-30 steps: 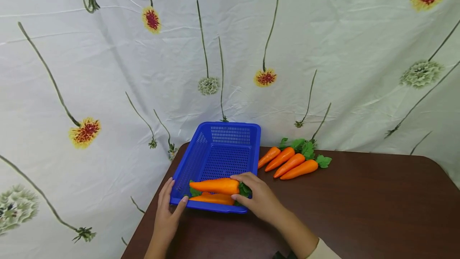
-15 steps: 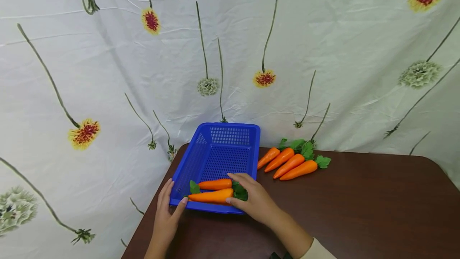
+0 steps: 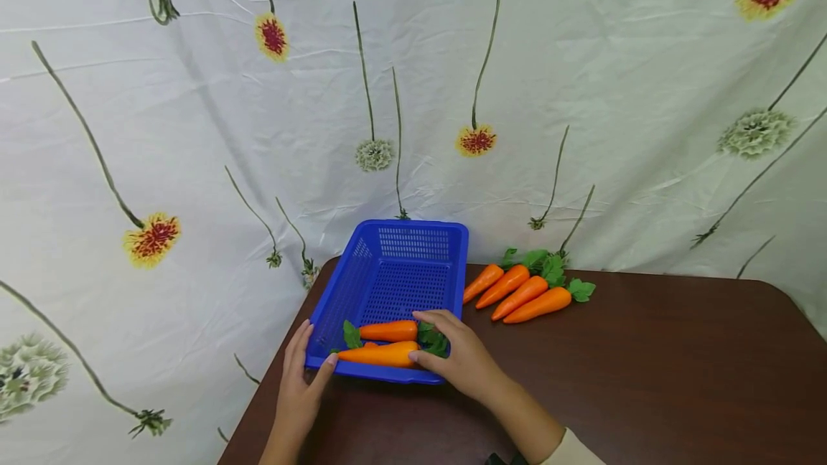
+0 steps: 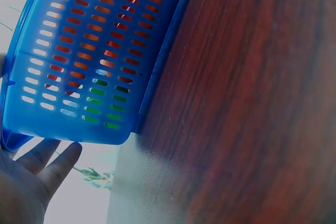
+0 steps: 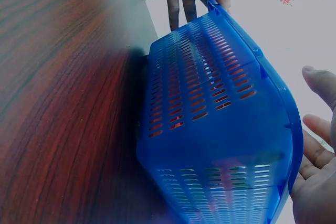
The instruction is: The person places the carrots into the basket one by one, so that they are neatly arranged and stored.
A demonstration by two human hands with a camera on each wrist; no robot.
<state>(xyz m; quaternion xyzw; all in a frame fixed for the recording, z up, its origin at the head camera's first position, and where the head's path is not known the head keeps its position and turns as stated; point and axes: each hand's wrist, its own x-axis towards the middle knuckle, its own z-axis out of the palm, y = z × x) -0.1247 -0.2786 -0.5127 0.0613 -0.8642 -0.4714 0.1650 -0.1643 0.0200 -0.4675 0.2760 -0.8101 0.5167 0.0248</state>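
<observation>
A blue plastic basket [image 3: 413,235] stands on the brown table. Two orange carrots show plainly in its near end: a nearer carrot [image 3: 381,354] along the near wall and a farther carrot [image 3: 388,331] behind it. Part of another orange piece shows between them. At the basket's near left corner, my left hand [image 3: 302,372] holds the rim, thumb on the near edge and fingers along the outer side. My right hand [image 3: 468,361] is at the near right corner, thumb and fingers spread over the carrots' leaves [image 3: 433,339], thumb tip right at the nearer carrot's thick end.
Several carrots [image 3: 523,296] with green tops lie fanned out on the brown table [image 3: 646,350], right of the basket. A pale cloth [image 3: 581,56] with a flower print hangs directly behind the table.
The carrot my right hand held above the others has come down along the basket's near wall, leaving the farther carrot in view. My right fingers have loosened; my left hand stays in place.
</observation>
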